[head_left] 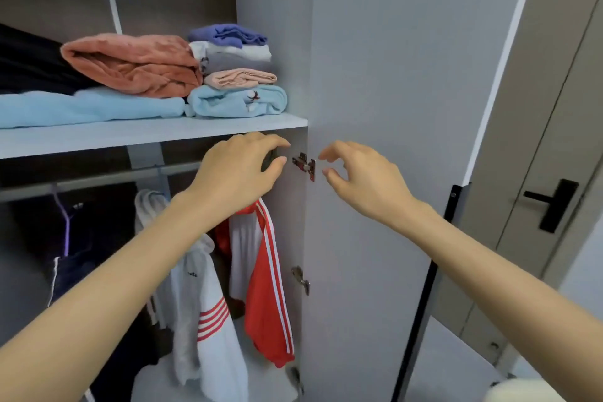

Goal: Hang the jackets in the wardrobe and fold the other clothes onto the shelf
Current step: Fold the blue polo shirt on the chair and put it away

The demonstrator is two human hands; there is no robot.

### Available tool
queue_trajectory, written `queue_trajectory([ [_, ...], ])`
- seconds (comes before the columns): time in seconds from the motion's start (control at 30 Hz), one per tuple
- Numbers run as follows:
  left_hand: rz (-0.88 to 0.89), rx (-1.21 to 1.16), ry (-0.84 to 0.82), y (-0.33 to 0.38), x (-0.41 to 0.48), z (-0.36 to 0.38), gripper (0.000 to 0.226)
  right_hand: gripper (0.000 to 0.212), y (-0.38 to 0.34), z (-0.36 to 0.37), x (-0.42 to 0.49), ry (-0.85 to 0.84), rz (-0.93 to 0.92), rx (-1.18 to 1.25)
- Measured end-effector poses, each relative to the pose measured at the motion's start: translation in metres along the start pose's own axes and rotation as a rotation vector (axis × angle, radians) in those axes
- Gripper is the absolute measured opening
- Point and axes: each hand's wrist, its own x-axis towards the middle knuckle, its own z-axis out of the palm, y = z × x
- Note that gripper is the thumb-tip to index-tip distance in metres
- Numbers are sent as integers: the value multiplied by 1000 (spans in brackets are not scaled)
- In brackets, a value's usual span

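My left hand (241, 166) hovers just under the shelf (156, 135) at the right end of the hanging rail (98, 178), fingers curved, with nothing plainly held. Right below it hangs a red and white striped jacket (264, 287); its hanger is hidden behind the hand. To the left of that hangs a white jacket with red stripes (208, 320), and further left a dark garment (75, 268) on a purple hanger (65, 222). My right hand (359, 176) floats in front of the wardrobe door (375, 75), fingers loosely bent and empty. Folded clothes lie on the shelf: pink (137, 65), light blue (238, 101), a small stack (235, 55).
The grey wardrobe door stands open on my right, with metal hinges (305, 166) between my hands and lower down (301, 277). A room door with a black handle (551, 202) is at the far right. A black item (29, 62) lies at the shelf's left.
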Motion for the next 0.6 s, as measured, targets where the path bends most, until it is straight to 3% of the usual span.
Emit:
queue_trajectory([
  [0.2, 49, -84, -159, 36, -87, 24, 37, 23, -13, -7, -106, -41, 124, -12],
  [0.6, 265, -300, -459, 182, -194, 65, 35, 21, 23, -46, -340, -115, 627, -23],
])
